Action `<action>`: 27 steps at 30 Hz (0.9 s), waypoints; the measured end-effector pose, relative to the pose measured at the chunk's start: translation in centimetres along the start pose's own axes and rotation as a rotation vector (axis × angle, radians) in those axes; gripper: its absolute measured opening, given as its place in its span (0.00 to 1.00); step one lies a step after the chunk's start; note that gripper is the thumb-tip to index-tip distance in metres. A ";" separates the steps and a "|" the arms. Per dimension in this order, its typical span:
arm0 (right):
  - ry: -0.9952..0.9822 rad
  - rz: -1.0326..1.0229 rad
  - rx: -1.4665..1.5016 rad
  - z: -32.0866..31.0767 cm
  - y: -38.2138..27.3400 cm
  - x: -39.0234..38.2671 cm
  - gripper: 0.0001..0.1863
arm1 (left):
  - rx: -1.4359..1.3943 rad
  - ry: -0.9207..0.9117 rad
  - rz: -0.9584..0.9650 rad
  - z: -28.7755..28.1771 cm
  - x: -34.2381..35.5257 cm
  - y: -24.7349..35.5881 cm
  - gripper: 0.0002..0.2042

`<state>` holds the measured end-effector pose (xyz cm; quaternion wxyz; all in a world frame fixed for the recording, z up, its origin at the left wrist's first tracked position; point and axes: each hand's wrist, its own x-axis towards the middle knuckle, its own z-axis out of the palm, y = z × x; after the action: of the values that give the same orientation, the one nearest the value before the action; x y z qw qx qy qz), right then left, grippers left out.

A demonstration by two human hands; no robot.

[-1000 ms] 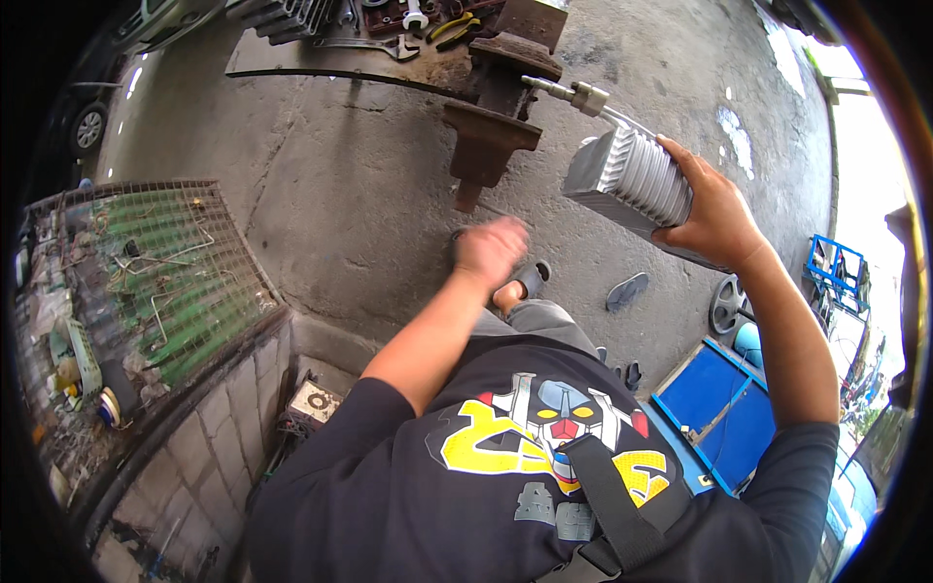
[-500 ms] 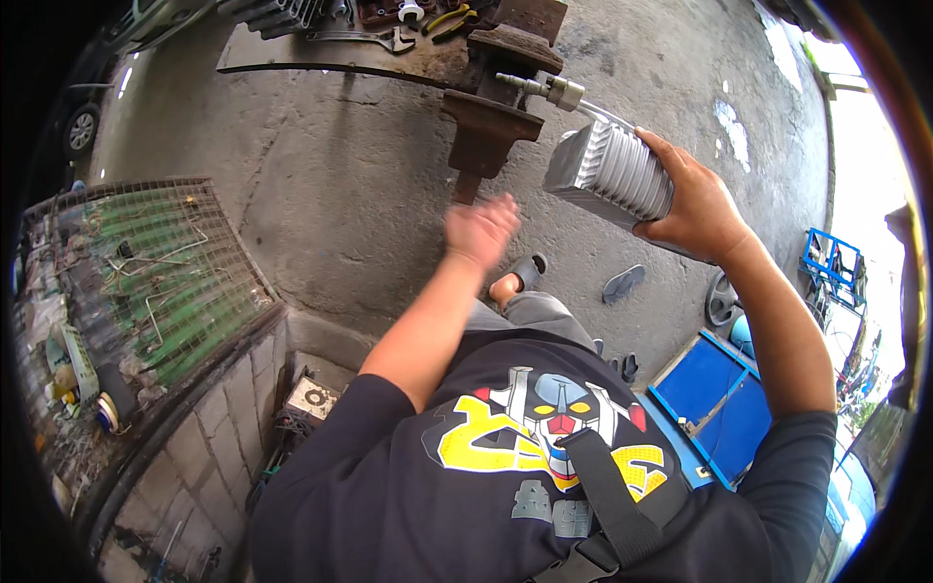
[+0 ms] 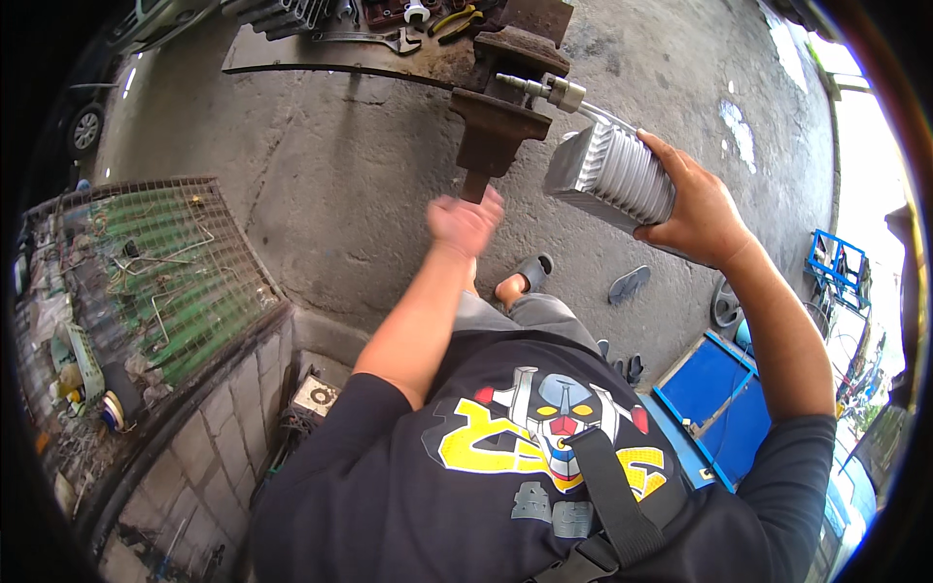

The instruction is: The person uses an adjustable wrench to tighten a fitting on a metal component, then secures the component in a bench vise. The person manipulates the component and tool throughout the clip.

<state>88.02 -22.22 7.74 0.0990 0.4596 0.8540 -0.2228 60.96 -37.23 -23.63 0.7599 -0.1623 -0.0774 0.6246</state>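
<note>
In my right hand (image 3: 708, 216) is a silvery aluminium evaporator coil (image 3: 622, 175), a finned block with folded tubes; my fingers and thumb wrap its right end. Two thin pipes run from it to a metal fitting (image 3: 564, 93), whose narrow end lies at the jaws of a rusty bench vise (image 3: 501, 121). I cannot make out how firmly the jaws hold it. Just at the near end of the vise's bar (image 3: 475, 185) is my left hand (image 3: 465, 223), blurred by motion, its fingers apart and gripping nothing visible.
A workbench (image 3: 292, 53) beyond carries an adjustable wrench (image 3: 374, 40), yellow-handled pliers (image 3: 455, 21) and other tools. At left stands a mesh-topped block enclosure (image 3: 185, 262). A loose slipper (image 3: 629, 284) lies on the concrete floor; a blue panel (image 3: 714, 408) is at right.
My left hand has shifted slightly left, close to the end of the vise's bar. The right hand keeps its hold on the evaporator coil, which has hardly moved.
</note>
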 end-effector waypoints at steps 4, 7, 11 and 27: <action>-0.018 0.010 0.006 0.3 0.3 0.3 0.64 | 0.643 0.369 0.830 8.1 -0.6 5.3 0.31; 0.009 -0.006 0.033 0.6 0.4 0.4 0.64 | 1.659 -0.114 0.667 10.3 -2.8 -3.1 0.25; 0.031 0.002 0.011 0.7 0.0 0.6 0.64 | 1.854 -0.073 0.170 2.4 -2.0 -11.3 0.22; 0.053 -0.048 -0.003 1.3 0.7 1.7 0.63 | 1.501 0.219 0.183 1.7 0.0 -10.3 0.26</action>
<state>87.57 -21.25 5.81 0.0715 0.4446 0.8675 -0.2116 69.98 -38.71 -18.50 0.6149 0.3308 0.4573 0.5507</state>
